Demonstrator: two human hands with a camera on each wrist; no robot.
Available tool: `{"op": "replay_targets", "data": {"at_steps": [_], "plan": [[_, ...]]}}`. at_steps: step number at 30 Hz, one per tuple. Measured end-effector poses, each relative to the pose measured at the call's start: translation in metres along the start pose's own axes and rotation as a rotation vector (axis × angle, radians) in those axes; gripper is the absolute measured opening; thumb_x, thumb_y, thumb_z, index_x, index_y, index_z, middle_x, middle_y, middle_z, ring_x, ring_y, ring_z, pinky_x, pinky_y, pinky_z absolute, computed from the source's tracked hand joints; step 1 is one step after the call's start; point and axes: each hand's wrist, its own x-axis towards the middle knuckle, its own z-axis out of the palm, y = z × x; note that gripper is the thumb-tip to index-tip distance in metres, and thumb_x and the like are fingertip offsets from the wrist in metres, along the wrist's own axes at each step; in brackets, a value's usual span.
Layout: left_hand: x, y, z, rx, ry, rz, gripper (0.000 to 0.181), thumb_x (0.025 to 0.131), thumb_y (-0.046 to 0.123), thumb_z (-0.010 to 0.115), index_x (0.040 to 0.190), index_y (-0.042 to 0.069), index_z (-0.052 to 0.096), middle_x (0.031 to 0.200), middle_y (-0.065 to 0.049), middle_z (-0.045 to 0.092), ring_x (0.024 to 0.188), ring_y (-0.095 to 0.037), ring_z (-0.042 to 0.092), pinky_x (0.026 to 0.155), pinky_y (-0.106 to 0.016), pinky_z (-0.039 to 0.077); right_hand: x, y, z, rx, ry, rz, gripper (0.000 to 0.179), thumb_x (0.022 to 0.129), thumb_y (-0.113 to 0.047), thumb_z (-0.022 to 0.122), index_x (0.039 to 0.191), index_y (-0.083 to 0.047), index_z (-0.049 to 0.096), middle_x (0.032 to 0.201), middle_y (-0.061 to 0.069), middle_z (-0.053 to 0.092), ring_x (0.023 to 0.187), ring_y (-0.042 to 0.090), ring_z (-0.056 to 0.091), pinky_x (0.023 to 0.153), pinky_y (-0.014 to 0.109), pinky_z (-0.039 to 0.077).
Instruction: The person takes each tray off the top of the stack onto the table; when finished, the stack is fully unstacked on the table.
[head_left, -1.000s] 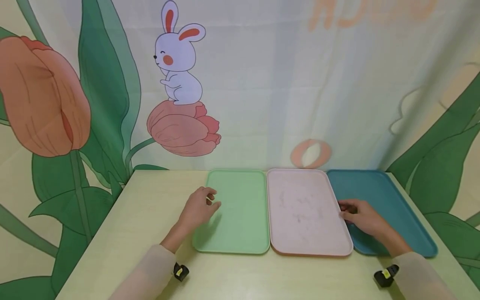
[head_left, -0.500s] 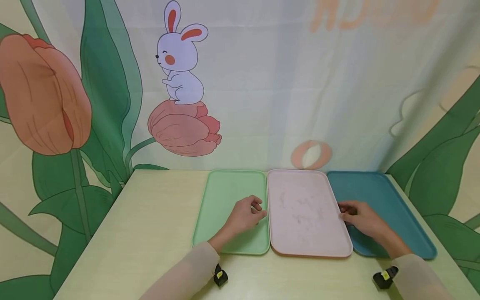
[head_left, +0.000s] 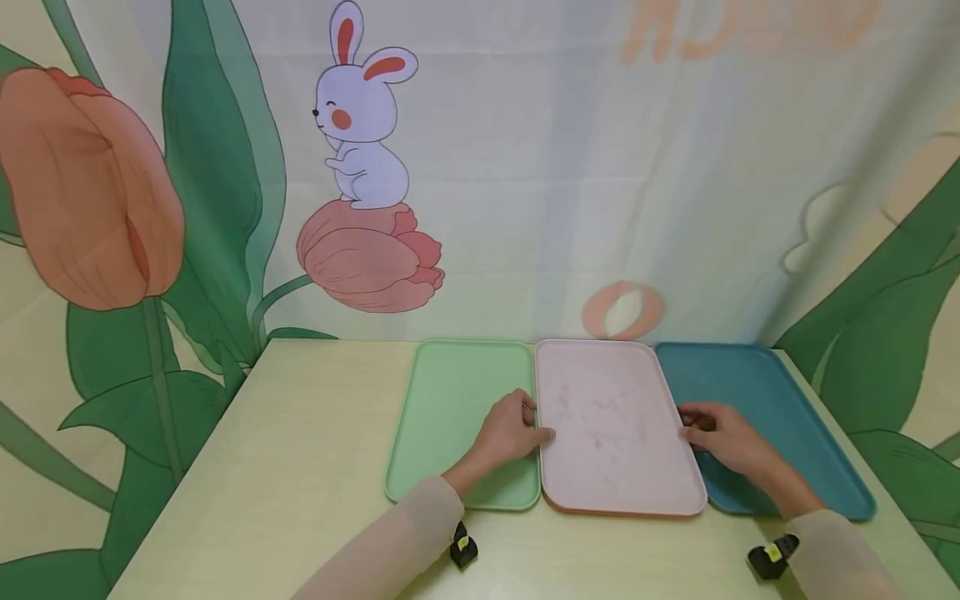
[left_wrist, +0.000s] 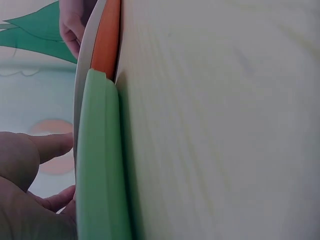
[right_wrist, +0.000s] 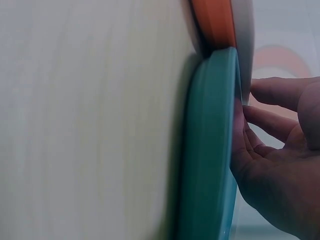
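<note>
A pale pink tray [head_left: 611,392] lies in the middle of three side-by-side trays. Both wrist views show an orange layer [left_wrist: 107,40] directly beneath its pale rim. My left hand [head_left: 504,433] reaches over the green tray [head_left: 461,375], thumb on the pink tray's left rim and fingers bent at that edge. On the opposite side, my right hand [head_left: 727,437] holds the right rim between thumb and fingers, above the blue tray [head_left: 757,383]. In the right wrist view, its fingertips [right_wrist: 257,90] are right at the pale rim.
The three trays stand on a light wooden table [head_left: 300,433], close to its back edge. Behind it hangs a curtain [head_left: 510,167] printed with a rabbit and tulips. A small black device [head_left: 463,548] sits at the left wrist, and another [head_left: 771,557] at the right.
My left hand has moved right across the green tray, from its left part to the pink tray's left rim. The right hand and the trays stay in place.
</note>
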Motion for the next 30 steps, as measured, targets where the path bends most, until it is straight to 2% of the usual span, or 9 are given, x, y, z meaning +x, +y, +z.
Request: {"op": "replay_targets", "data": {"at_steps": [6,10,15,20,22,24,30], "plan": [[0.001,0.003,0.006,0.119,0.008,-0.024,0.047,0.088,0.02,0.087,0.119,0.004,0.056,0.091,-0.003,0.059,0.072,-0.017,0.052,0.062,-0.029,0.044,-0.002,0.001,-0.001,-0.002,-0.004,0.028,0.051,0.106,-0.009,0.064,0.145,0.019,0.047,0.121,0.024,0.066,0.102,0.027,0.063,0.079,0.031,0.061],[0.001,0.002,0.006,0.12,0.004,-0.028,0.044,0.088,0.015,0.085,0.12,0.004,0.057,0.09,-0.003,0.06,0.072,-0.017,0.053,0.063,-0.03,0.045,-0.001,0.001,-0.001,-0.004,-0.002,0.03,0.052,0.106,-0.011,0.064,0.145,0.019,0.047,0.12,0.024,0.066,0.101,0.026,0.063,0.078,0.03,0.061],[0.0,0.002,0.003,0.147,0.008,-0.002,0.039,0.089,0.011,0.078,0.12,0.002,0.058,0.086,0.0,0.059,0.07,-0.016,0.053,0.064,-0.032,0.046,-0.001,0.002,0.001,0.016,-0.007,0.019,0.053,0.107,-0.012,0.062,0.147,0.019,0.044,0.124,0.027,0.064,0.103,0.027,0.066,0.08,0.033,0.062],[0.001,-0.002,0.002,0.146,0.003,0.008,0.034,0.09,0.012,0.071,0.12,0.002,0.058,0.085,0.001,0.059,0.068,-0.015,0.053,0.063,-0.03,0.046,-0.002,0.003,0.002,0.027,-0.016,0.018,0.053,0.111,-0.014,0.056,0.15,0.019,0.041,0.132,0.032,0.06,0.112,0.036,0.066,0.084,0.037,0.062],[0.003,-0.005,0.0,0.11,-0.007,-0.006,0.032,0.092,0.013,0.07,0.119,0.002,0.057,0.087,0.0,0.06,0.069,-0.015,0.055,0.063,-0.029,0.046,-0.003,0.003,0.001,0.023,-0.017,0.026,0.052,0.113,-0.015,0.053,0.151,0.018,0.04,0.135,0.033,0.058,0.115,0.038,0.065,0.086,0.038,0.062],[0.003,-0.007,-0.002,0.026,-0.021,-0.034,0.03,0.093,0.01,0.068,0.12,0.001,0.058,0.091,-0.002,0.062,0.072,-0.016,0.059,0.063,-0.029,0.05,-0.003,0.003,0.0,0.018,-0.013,0.036,0.052,0.113,-0.016,0.052,0.152,0.018,0.039,0.135,0.033,0.058,0.115,0.038,0.064,0.085,0.038,0.062],[0.001,-0.007,-0.014,-0.387,-0.04,-0.139,0.036,0.095,0.001,0.073,0.128,-0.003,0.059,0.107,-0.013,0.06,0.083,-0.024,0.066,0.068,-0.038,0.065,0.001,0.0,0.002,-0.024,0.007,0.021,0.051,0.107,-0.008,0.06,0.147,0.021,0.044,0.128,0.032,0.062,0.104,0.031,0.067,0.078,0.034,0.062]]}}
